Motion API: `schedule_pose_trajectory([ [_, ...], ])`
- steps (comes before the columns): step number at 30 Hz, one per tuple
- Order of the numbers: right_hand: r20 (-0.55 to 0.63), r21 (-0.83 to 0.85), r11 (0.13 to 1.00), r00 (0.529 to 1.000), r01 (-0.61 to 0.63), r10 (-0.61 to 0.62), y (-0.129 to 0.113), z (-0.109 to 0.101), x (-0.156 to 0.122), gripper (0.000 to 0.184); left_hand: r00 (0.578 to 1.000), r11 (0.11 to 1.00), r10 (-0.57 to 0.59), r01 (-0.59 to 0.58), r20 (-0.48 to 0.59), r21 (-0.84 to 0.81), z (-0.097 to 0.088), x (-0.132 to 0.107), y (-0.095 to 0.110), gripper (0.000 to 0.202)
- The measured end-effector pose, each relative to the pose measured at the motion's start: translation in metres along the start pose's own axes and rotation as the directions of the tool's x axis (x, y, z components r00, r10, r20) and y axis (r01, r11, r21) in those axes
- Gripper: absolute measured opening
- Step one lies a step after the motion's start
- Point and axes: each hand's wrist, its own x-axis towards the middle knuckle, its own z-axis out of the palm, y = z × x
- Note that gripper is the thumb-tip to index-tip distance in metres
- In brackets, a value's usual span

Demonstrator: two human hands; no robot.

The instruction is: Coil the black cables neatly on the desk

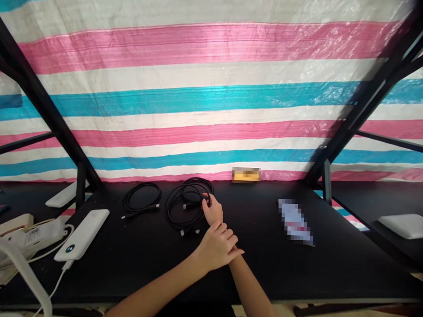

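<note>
My left hand (218, 246) is wrapped round my right arm (251, 285), and my right hand (214, 210) bends its fingers at the black cable loops (193, 206) far on the bench (134, 271), but I can't tell if they grip.

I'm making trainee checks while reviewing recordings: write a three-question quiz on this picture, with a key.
1. Which of the person's hands is at the overlapping black cables?
2. True or false: a white cord is plugged into the white power bank.
3. Choose one. The left hand touches: (a) the white power bank; (b) the person's other wrist; (c) the yellow item.

Key: 1. The right hand. 2. True. 3. b.
</note>
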Motion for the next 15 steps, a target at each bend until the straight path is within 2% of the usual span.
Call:
schedule_pose_trajectory([
  [8,-0.016,0.007,1.0,1.0,0.023,-0.023,-0.001,0.001,-0.001,0.03,0.989,0.994,-0.099,0.104,0.112,-0.038,-0.008,0.002,0.009,0.023],
  [11,-0.026,0.001,0.999,0.999,0.035,-0.035,-0.002,0.0,-0.002,0.03,0.979,0.963,-0.15,0.176,0.136,-0.204,-0.017,0.004,0.012,0.021],
  [15,0.003,0.052,0.999,1.0,0.002,-0.002,0.003,0.001,0.002,0.032,0.927,0.817,-0.356,0.369,0.115,-0.444,-0.031,0.006,0.001,0.023],
])
